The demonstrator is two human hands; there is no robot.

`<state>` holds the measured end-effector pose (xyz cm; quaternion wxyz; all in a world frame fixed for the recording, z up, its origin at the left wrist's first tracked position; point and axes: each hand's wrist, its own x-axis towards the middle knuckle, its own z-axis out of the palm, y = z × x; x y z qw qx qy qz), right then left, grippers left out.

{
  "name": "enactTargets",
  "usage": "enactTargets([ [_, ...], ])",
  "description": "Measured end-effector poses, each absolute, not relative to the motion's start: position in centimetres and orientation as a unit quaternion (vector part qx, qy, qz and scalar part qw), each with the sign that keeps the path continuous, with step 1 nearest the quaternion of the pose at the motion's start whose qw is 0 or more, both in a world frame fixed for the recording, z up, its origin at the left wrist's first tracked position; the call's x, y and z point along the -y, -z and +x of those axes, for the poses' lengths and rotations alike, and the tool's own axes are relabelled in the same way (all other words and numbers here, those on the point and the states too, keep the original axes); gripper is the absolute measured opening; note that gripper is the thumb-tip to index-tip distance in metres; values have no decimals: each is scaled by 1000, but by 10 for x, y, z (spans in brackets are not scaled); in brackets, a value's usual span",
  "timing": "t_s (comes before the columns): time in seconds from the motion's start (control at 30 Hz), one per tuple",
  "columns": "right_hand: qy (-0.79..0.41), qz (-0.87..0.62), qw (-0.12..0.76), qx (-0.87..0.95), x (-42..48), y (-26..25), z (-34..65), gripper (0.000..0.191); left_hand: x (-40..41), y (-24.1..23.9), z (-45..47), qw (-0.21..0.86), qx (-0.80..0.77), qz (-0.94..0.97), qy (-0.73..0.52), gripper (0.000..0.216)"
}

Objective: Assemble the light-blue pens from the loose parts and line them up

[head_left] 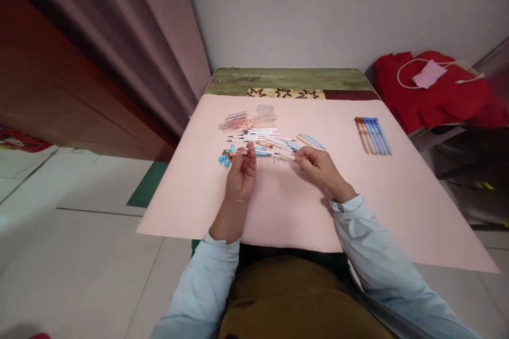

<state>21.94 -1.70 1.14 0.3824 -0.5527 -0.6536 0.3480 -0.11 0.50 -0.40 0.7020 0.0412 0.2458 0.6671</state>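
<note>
My left hand [242,172] is closed on a beige pen top [239,153], and a white pen refill [260,151] stretches from it to the right. My right hand [318,167] pinches a cream pen barrel [287,157], whose end lies at or near the refill's dark tip; I cannot tell if they touch. Behind the hands lies a pile of white refills [258,135]. Blue and brown small pen parts [226,157] are heaped just left of my left hand. Light blue and cream barrels [312,140] lie beyond my right hand.
Clear and pinkish pen parts [248,121] lie toward the back of the pale pink table cover [397,212]. On the right is a row of brown-topped and blue-topped pens [373,136]. A red cloth [433,95] sits beyond the right edge; a curtain [167,26] hangs left.
</note>
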Motion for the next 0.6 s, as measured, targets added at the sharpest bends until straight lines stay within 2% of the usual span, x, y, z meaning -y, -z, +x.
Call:
enactTargets([
  [0.2, -367, -546, 383, 649, 17, -9, 215, 16, -2, 5, 0, 713, -230, 62, -659, 33],
  [0.43, -392, -539, 420, 615, 22, -13, 206, 14, -1, 5, 2, 714, -252, 59, -651, 27],
  [0.6, -424, -526, 420, 606, 22, -13, 204, 16, -1, 6, 2, 715, -255, 69, -647, 30],
])
